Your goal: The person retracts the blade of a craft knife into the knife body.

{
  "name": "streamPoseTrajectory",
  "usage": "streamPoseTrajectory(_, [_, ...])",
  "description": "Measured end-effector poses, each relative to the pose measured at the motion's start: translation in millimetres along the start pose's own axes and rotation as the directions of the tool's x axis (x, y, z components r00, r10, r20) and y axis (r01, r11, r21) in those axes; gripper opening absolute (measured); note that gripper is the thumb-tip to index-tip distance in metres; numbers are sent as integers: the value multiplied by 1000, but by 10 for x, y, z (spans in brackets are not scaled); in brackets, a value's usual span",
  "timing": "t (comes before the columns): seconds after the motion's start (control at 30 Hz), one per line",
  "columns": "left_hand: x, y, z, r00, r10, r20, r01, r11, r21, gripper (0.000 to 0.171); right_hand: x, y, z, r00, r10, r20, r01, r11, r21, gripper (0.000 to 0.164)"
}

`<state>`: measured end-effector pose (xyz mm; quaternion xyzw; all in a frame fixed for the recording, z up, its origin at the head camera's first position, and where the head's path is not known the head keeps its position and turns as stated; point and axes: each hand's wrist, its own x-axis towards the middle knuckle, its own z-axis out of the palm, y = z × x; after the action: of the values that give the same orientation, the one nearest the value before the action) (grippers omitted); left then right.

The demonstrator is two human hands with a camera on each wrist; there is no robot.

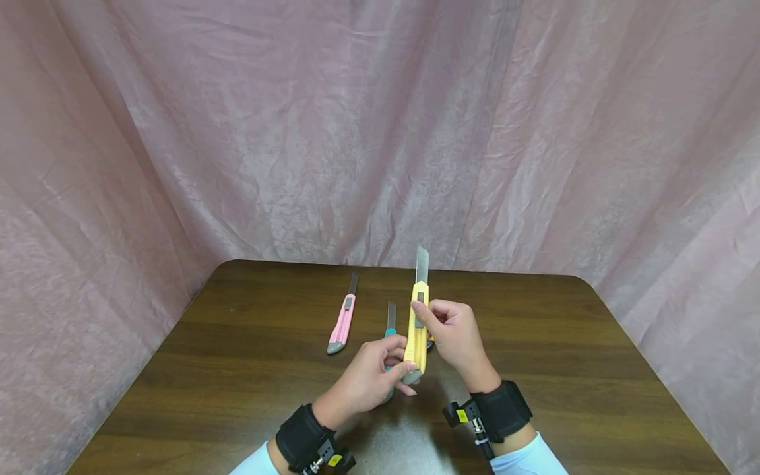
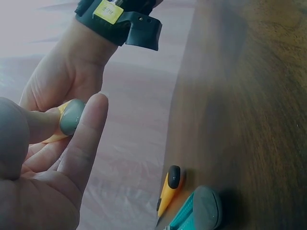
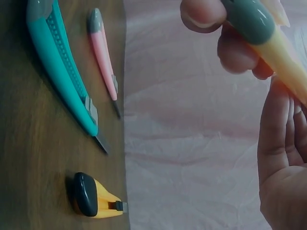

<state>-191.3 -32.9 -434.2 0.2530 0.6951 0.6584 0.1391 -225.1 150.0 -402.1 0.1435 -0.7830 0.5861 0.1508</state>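
A pink curtain (image 1: pixel 380 132) hangs behind everything, and in front of it the brown desk (image 1: pixel 237 382) spreads wide. Over the desk are two bare hands with dark wristbands (image 1: pixel 501 410). The left hand (image 1: pixel 374 376) pinches the grey tail of the yellow cutter between thumb and fingers; the right hand (image 1: pixel 457 330) pinches its body farther up, thumb laid on the face by the slider. The yellow cutter (image 1: pixel 417 343) is held above the desk, blade pointing away from the person. It should prove light and stiff, its plastic smooth enough to slip a little in damp fingers, so the broad handle looks the place to take hold, well behind the blade mouth. On the desk lie the teal cutter (image 3: pixel 61 81), partly hidden by the left hand in the head view, the pink cutter (image 1: pixel 343 323) to its left, and an orange cutter (image 3: pixel 103 199) with a black end. Smallest come the bare blade (image 1: pixel 422 265), probably sharp and easily snapped if bent sideways, and the dark slider (image 1: pixel 420 297), a fair spot for a thumb
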Motion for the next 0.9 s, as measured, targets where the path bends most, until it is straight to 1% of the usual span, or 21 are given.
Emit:
streamPoseTrajectory(0.13, [2,10,-3,1000,4,-2,-4,1000,21,31,-3,-9,0,1000,-3,4,3,1000,5,34])
streamPoseTrajectory(0.23, [4,16,-11,1000,-4,-1,4,999,34,32,-7,-11,4,1000,-7,4,7,1000,10,34])
streamPoseTrajectory(0.47, [0,8,-31,1000,-17,-26,18,999,34,29,-4,8,10,1000,27,2,-27,1000,-5,40])
streamPoseTrajectory(0.63, [-1,18,-31,999,-23,-33,24,1000,16,30,-12,7,19,1000,2,-3,-2,1000,-6,42])
streamPoseTrajectory(0.77, [2,30,-27,999,-21,-31,22,1000,14,30,-16,6,27,1000,-4,-17,5,1000,9,39])
streamPoseTrajectory(0.9, [2,37,-23,999,-25,-24,26,1000,12,30,-14,-3,27,1000,3,-20,-3,1000,3,32])
